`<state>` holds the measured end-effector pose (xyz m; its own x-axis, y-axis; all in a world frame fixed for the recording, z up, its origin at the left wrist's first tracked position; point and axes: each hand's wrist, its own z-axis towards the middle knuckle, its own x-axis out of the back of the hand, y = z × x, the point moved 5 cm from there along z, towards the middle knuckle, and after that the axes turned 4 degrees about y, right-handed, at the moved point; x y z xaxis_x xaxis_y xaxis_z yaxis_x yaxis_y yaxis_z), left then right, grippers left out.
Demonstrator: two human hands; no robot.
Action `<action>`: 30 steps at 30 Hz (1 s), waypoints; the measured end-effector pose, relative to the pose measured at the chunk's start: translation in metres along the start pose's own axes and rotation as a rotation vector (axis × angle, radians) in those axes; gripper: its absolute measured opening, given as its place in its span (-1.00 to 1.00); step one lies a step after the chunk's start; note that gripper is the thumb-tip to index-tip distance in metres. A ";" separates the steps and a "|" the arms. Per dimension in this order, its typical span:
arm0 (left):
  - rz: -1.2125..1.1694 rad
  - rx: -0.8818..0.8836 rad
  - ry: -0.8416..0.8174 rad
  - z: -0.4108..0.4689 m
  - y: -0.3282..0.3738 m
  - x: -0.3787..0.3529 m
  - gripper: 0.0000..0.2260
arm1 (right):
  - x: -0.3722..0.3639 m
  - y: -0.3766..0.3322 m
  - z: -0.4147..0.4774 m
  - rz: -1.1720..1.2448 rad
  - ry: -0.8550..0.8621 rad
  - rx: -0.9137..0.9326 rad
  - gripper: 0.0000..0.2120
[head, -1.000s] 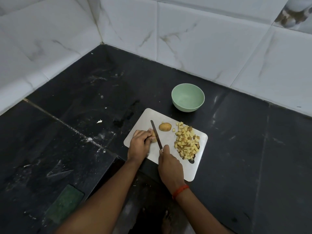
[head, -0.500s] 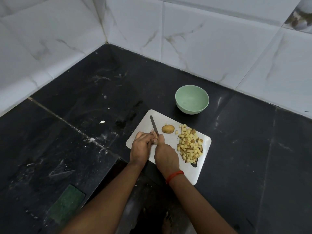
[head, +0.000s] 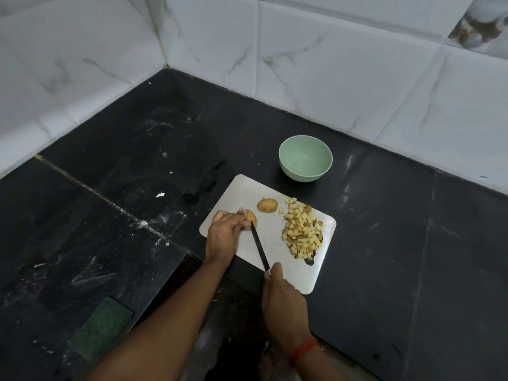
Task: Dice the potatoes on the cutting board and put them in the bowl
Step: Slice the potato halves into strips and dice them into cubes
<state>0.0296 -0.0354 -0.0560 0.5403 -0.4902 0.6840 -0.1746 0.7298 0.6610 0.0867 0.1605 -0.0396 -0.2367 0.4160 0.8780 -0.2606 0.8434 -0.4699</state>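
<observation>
Two potatoes (head: 267,205), one knife (head: 258,246), one bowl (head: 302,176), one board (head: 270,232).

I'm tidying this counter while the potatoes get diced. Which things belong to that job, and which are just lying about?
Part of the job: cutting board, knife in the right hand, potato piece held by the left hand, second potato piece, diced pile, green bowl.
Lying about: green scouring pad, white scrap.

Two bare forearms (head: 170,320) show at the lower edge of the view, uncovered as far up as the picture reaches. The right hand (head: 283,296) has a thin red-orange thread band (head: 304,350) wound round its wrist. On the left hand (head: 224,233), short pale nails show on the fingers (head: 245,223). Both hands are bare.
</observation>
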 end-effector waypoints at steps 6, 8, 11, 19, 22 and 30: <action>-0.044 0.018 0.027 -0.001 0.004 0.005 -0.84 | 0.007 -0.025 0.038 0.049 0.150 0.017 -0.89; -0.049 0.017 0.024 -0.001 0.003 0.004 -0.86 | 0.002 -0.029 0.050 0.038 0.114 0.017 -0.89; -0.038 0.012 0.027 -0.002 0.003 0.006 -0.89 | -0.007 -0.031 0.053 -0.006 0.073 0.035 -0.84; -0.026 0.013 0.019 0.000 0.000 0.003 -0.91 | -0.018 -0.037 0.067 -0.094 0.009 0.046 -0.75; -0.037 0.006 0.007 0.000 0.000 0.002 -0.90 | -0.017 -0.039 0.077 -0.078 -0.019 0.028 -0.67; -0.060 0.009 0.018 -0.001 0.004 0.004 -0.87 | -0.016 -0.038 0.079 0.003 0.042 0.009 -0.89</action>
<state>0.0314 -0.0339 -0.0505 0.5647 -0.5245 0.6371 -0.1484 0.6949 0.7036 0.0262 0.0953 -0.0430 -0.1980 0.4330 0.8794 -0.2679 0.8391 -0.4735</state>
